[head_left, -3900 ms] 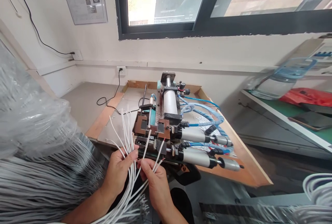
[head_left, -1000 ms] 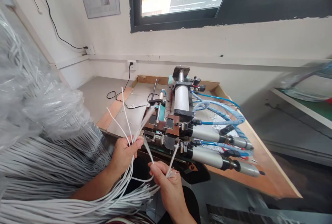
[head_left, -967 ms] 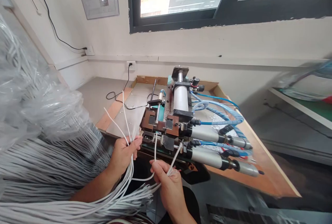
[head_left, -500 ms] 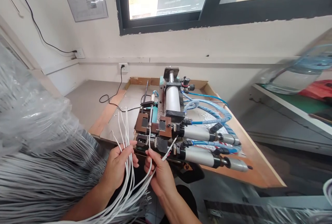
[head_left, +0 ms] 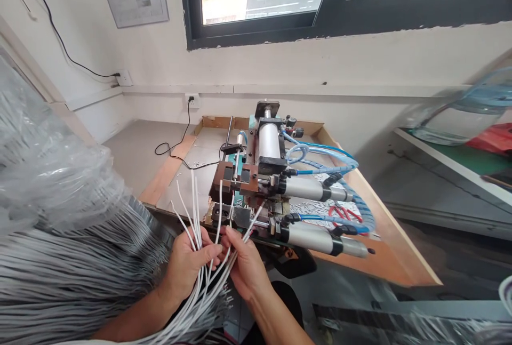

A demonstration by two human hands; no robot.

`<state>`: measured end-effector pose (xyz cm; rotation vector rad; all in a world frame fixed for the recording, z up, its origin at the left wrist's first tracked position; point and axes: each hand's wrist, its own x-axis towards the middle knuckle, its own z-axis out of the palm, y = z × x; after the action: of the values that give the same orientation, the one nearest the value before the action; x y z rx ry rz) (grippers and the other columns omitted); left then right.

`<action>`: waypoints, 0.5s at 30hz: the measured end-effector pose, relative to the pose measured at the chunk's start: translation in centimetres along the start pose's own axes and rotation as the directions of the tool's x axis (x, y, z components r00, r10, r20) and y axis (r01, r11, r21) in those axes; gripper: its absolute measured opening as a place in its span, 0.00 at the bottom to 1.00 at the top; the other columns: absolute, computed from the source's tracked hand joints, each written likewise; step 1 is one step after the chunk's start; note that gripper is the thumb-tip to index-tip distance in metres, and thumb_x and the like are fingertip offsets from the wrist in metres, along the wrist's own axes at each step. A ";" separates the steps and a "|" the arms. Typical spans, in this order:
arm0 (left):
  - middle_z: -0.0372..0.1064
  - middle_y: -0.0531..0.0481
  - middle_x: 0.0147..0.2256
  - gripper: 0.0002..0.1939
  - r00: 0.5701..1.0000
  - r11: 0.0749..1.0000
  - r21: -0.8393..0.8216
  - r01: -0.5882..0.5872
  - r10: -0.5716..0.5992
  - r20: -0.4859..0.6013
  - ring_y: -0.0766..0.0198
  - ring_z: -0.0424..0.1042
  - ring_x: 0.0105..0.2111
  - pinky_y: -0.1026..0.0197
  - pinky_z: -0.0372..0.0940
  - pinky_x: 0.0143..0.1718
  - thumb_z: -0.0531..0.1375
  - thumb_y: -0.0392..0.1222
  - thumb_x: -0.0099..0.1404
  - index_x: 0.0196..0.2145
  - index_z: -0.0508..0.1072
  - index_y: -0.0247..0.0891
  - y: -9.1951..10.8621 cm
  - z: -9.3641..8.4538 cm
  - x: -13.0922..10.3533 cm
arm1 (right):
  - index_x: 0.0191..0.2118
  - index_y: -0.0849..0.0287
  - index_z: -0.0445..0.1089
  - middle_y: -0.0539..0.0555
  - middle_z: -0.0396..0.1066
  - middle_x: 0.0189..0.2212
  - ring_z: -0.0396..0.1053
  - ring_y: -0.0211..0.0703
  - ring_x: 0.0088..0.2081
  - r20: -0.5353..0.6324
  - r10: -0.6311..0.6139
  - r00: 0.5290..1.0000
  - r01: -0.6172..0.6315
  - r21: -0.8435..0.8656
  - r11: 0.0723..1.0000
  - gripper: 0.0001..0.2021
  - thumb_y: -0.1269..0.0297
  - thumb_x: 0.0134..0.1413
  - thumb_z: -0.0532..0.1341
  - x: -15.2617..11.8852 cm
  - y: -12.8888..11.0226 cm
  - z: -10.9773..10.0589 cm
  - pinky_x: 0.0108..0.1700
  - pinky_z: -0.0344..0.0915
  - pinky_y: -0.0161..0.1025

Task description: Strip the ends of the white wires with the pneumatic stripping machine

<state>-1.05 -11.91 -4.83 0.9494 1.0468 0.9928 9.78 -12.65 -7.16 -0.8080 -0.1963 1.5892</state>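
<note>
Several white cables (head_left: 196, 227) fan upward from my left hand (head_left: 186, 262), its thumb and fingers closed around them. One of these cables leans right, its free end in front of the machine's brown jaws. My right hand (head_left: 246, 265) pinches a white cable between thumb and forefinger, pointing it into the front clamp of the pneumatic wire-stripping machine (head_left: 270, 142). More cables run through the right palm, their ends sticking up to the right. Both hands sit close together just before the machine. The cable tip inside the clamp is mostly hidden.
A wood-edged tray (head_left: 400, 246) surrounds the machine, with white scraps (head_left: 316, 209) on it. Blue air hoses (head_left: 340, 166) loop at the right. Plastic-wrapped grey cable bundles (head_left: 80, 259) crowd the left. A shelf (head_left: 444, 166) with a water bottle (head_left: 452, 115) stands at right.
The machine's jaws have moved closer together, showing more piston rod. My left hand has shifted slightly right, and one of its cables now leans towards the jaws. The view has shifted slightly.
</note>
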 end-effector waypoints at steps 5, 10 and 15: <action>0.63 0.59 0.15 0.14 0.998 0.999 0.043 -0.002 -0.001 0.069 0.69 0.65 0.16 0.67 0.60 0.20 0.66 0.38 0.45 0.22 0.62 0.36 -0.9 -0.1 -0.3 | 0.27 0.63 0.70 0.48 0.64 0.14 0.57 0.32 0.13 0.060 -0.094 0.994 0.104 -0.177 0.979 0.14 0.55 0.39 0.65 -1.1 0.7 -0.2 0.16 0.54 0.31; 0.69 0.51 0.22 0.11 0.997 0.990 0.139 -0.035 0.024 0.078 0.66 0.68 0.22 0.64 0.63 0.25 0.59 0.45 0.55 0.30 0.68 0.34 -0.7 -0.3 -0.5 | 0.29 0.62 0.70 0.48 0.65 0.18 0.57 0.30 0.18 -0.008 -0.269 0.963 0.259 -0.245 0.934 0.12 0.57 0.44 0.64 -1.7 1.1 -1.3 0.20 0.53 0.28; 0.70 0.49 0.23 0.15 0.999 0.995 0.104 0.001 -0.006 0.049 0.63 0.70 0.24 0.62 0.64 0.26 0.54 0.48 0.59 0.35 0.69 0.33 -0.8 -0.4 -0.5 | 0.29 0.63 0.71 0.48 0.64 0.17 0.54 0.30 0.17 -0.028 -0.250 0.968 0.234 -0.260 0.937 0.14 0.55 0.42 0.64 -1.7 1.0 -1.7 0.19 0.50 0.29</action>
<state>-1.37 -12.55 -5.53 1.0519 1.0673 0.9146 9.94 -14.96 -8.28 -0.9904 -0.4471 1.3200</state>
